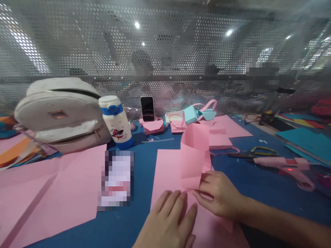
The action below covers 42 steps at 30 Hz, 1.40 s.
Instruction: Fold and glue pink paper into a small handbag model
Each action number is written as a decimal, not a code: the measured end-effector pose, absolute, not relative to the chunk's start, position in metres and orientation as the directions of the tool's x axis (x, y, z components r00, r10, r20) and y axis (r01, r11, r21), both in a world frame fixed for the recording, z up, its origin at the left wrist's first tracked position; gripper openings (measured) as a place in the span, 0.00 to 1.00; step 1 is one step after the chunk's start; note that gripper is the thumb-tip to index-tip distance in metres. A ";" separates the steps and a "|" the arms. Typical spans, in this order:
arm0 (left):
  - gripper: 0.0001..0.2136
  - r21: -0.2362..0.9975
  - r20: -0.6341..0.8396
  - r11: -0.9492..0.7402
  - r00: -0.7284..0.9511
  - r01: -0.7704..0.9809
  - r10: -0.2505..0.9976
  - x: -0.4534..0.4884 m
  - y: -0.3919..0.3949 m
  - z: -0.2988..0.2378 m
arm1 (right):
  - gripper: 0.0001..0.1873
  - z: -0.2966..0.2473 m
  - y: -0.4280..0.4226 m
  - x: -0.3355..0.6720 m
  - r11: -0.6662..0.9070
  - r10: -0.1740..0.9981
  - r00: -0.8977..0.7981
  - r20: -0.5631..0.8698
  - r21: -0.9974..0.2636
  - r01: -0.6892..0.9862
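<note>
Pink paper lies nearest: at six o'clock the left hand [168, 217] rests flat, fingers slightly parted, on a pink sheet [167, 165] over the blue desk [116, 229]. At five o'clock the right hand [219, 193] has its grip pinching the lower edge of a curled pink paper [192, 158], which rises from the sheet just off centre towards five; whether the two are joined I cannot tell. The step in hand looks like folding and lining up that edge; the next move seems to call for a steady left palm and an even press along the crease, sparing the curl. A loose pink sheet [69, 186] spreads at eight. Farther, a pink hot glue gun [287, 162] and scissors [263, 151] lie between three and four, and a water bottle [120, 125] stands at nine beside a backpack [62, 110]. Beyond, a phone [147, 107] stands between ten and eleven, before a perforated metal panel [181, 20] at twelve.
</note>
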<state>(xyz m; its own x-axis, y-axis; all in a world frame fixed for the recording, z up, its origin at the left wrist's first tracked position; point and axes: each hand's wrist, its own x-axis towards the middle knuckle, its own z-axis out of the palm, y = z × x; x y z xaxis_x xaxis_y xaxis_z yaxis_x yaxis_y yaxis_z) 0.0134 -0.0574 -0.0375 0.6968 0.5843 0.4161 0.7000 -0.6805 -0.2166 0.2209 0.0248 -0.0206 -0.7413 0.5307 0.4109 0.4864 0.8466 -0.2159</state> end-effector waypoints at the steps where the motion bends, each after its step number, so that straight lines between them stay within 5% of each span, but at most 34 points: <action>1: 0.19 -0.205 0.454 -0.688 0.690 0.696 0.563 0.014 -0.057 -0.039 | 0.13 -0.019 0.025 0.223 0.825 0.566 -0.734 0.375 -0.252 0.507; 8: 0.11 -0.124 0.610 -0.727 0.630 0.675 0.480 0.019 -0.057 -0.042 | 0.07 -0.005 0.025 0.229 0.654 0.730 -0.676 0.104 -0.392 0.646; 14: 0.12 -0.114 0.604 -0.722 0.625 0.682 0.495 0.020 -0.060 -0.039 | 0.19 -0.011 0.022 0.230 0.630 0.754 -0.640 0.146 -0.438 0.641; 37: 0.15 -0.149 0.561 -0.682 0.629 0.716 0.537 0.018 -0.063 -0.037 | 0.13 -0.014 0.019 0.226 0.611 0.770 -0.624 0.133 -0.434 0.662; 42: 0.18 -0.170 0.434 -0.691 0.683 0.702 0.588 0.015 -0.062 -0.027 | 0.16 -0.016 0.020 0.228 0.738 0.663 -0.726 0.182 -0.323 0.593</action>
<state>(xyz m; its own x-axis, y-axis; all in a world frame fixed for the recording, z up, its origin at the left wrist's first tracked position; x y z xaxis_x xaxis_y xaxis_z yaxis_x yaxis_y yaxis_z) 0.0148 -0.0625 -0.0272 0.6831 0.5878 0.4335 0.7024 -0.6912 -0.1696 0.2280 0.0199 -0.0162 -0.7263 0.6628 0.1822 0.5926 0.7381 -0.3227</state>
